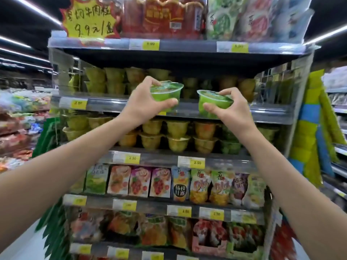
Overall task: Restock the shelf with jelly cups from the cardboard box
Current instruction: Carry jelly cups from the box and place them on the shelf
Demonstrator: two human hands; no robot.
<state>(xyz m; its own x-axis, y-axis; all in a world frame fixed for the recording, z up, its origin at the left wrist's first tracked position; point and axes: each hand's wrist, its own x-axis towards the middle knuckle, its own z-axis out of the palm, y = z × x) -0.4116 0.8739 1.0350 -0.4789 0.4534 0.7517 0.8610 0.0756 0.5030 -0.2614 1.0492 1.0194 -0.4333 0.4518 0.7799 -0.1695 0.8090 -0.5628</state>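
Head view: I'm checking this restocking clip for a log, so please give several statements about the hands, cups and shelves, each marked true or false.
1. The left hand grips the left cup and the right hand grips the right cup. True.
2. Both held cups already stand on a shelf. False: both are held up in front of the shelf rail.
3. The shelf below the hands holds stacked cups. True.
4. The held cups are orange. False: both are green.
5. The price tag under the stacked cups reads 2.50. True.
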